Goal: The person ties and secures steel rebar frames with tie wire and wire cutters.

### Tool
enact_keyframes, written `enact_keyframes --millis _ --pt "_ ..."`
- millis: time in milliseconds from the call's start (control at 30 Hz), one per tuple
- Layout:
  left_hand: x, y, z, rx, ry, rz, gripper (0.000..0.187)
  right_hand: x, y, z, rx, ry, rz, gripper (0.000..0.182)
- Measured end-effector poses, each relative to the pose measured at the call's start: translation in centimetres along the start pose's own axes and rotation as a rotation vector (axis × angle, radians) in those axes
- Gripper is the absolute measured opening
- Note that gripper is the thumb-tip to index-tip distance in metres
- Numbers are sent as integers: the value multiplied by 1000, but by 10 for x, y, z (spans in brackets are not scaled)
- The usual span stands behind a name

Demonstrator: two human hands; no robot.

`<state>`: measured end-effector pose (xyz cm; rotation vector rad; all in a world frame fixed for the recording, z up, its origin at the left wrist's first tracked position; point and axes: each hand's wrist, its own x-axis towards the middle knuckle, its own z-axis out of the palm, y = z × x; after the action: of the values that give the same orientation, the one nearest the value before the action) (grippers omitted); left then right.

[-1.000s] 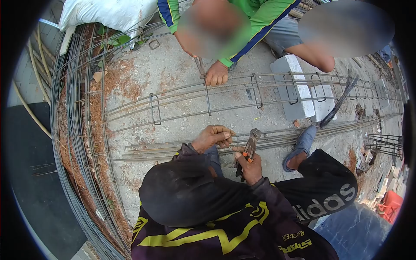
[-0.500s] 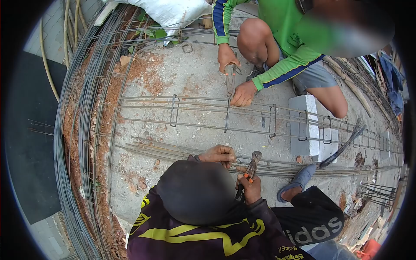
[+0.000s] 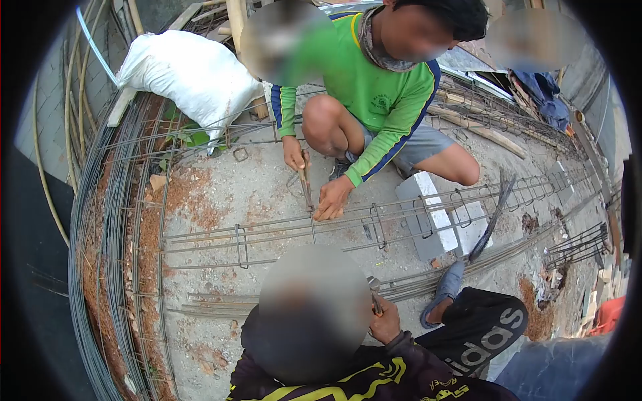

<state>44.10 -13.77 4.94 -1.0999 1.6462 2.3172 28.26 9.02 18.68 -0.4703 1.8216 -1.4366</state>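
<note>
Neither of my own hands is in view; every hand here belongs to two crouching co-workers. Across from me, the co-worker in a green shirt [image 3: 378, 93] grips pincers [image 3: 307, 184] in one hand [image 3: 294, 154]. Their other hand [image 3: 332, 198] is on a long reinforcing-bar cage [image 3: 378, 227] at a square stirrup, where the pincers' jaws rest. Just in front of me, a co-worker in a dark, yellow-striped shirt [image 3: 368, 374] holds a second pair of pincers [image 3: 375, 286] in one hand [image 3: 386, 325]. Their head hides their other hand.
Bundled steel rods [image 3: 100, 220] curve along the left side, over reddish soil. A white sack [image 3: 190, 80] lies at the back left. Pale blocks [image 3: 428, 210] sit under the cage, beside a tuft of thin wire [image 3: 495, 217]. Loose bars [image 3: 221, 307] lie on the concrete.
My view has tilted up and swung right, so the scene sits lower and further left. The near co-worker's other hand, visible before, is now hidden. The green-shirted co-worker's pincers have tilted.
</note>
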Motion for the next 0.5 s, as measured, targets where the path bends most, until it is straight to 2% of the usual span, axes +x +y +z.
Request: enact_keyframes --millis 133,167,267,400,467,500 --pt "-11 59 -2 120 -150 9 31 -22 -49 -21 -156 -16 -50 27" --pt "-14 76 -2 168 -191 67 30 -29 -60 -25 -56 -39 24 26" --pt "-19 135 2 304 -296 233 30 -44 -66 -41 218 -63 53 27" --pt "-46 201 13 522 -372 382 32 -60 -79 -68 412 -70 201 27" --pt "-57 235 23 747 -474 454 32 -65 -82 -91 328 -136 231 28" --pt "-68 252 35 809 -507 434 32 -68 -90 -105 163 -175 161 27"
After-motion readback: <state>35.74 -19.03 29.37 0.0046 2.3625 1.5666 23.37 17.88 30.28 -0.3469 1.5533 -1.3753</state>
